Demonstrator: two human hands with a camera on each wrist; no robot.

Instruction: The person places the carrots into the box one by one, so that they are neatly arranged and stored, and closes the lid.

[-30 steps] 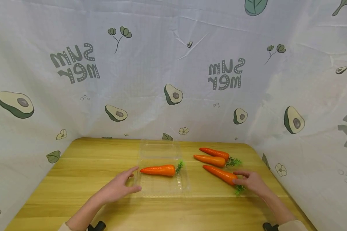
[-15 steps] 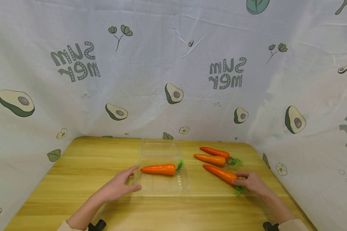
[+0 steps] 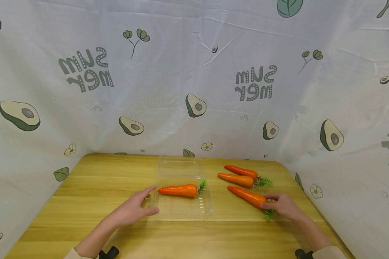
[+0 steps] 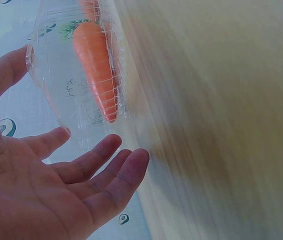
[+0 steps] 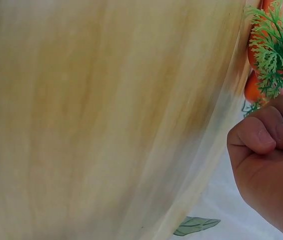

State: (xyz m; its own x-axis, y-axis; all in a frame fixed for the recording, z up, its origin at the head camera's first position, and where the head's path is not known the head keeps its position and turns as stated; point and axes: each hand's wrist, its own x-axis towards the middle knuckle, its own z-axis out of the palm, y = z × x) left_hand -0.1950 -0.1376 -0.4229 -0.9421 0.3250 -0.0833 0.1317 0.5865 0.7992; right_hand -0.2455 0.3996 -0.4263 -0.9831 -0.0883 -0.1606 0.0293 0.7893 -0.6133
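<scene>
A clear plastic clamshell box (image 3: 181,209) lies in the middle of the table with its lid (image 3: 179,166) folded back. In it rests an orange carrot (image 3: 180,190) with green leaves, tip to the left. My left hand (image 3: 133,211) spreads at the box's left side; in the left wrist view, the thumb and a fingertip (image 4: 60,134) are right at its edge. On the right, my right hand (image 3: 282,205) pinches another carrot (image 3: 247,196) near its leafy end. That carrot's leaves (image 5: 272,55) show in the right wrist view, beside curled fingers.
Two more carrots, one redder (image 3: 240,170) and one more orange (image 3: 236,179), lie side by side behind the held one. The wooden table (image 3: 194,241) meets a white curtain (image 3: 168,72) printed with avocados at the back and sides.
Both hands, the box and the carrots stay in place. Only the head view shifts slightly.
</scene>
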